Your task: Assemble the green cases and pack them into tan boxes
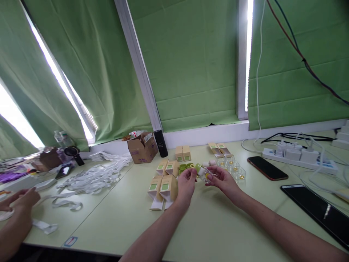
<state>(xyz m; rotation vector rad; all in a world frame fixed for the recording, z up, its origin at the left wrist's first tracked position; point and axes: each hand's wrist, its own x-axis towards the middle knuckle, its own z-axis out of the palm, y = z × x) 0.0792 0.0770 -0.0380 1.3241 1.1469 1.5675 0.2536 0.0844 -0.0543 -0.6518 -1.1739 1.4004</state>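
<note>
My left hand (187, 181) is closed in a pinch beside the open cartons; what it holds is too small to make out, though a pale yellow ring-like piece (192, 165) shows at its fingertips. My right hand (222, 180) grips a small clear container (206, 177) with something yellow in it. Just beyond both hands lie green pieces (185, 167) and a white-and-green piece (201, 170). Several clear cups (233, 168) with yellow bits inside stand behind my right hand. Small beige cartons (169, 187) with green labels, their flaps open, stand left of my left hand.
More beige cartons (183, 153) stand farther back, near a cardboard box (143, 147) and a black cylinder (160, 143). Phones (267, 167) and a power strip (300, 157) with cables lie right. At left, another person's hands (20, 203) handle white ribbon (92, 178).
</note>
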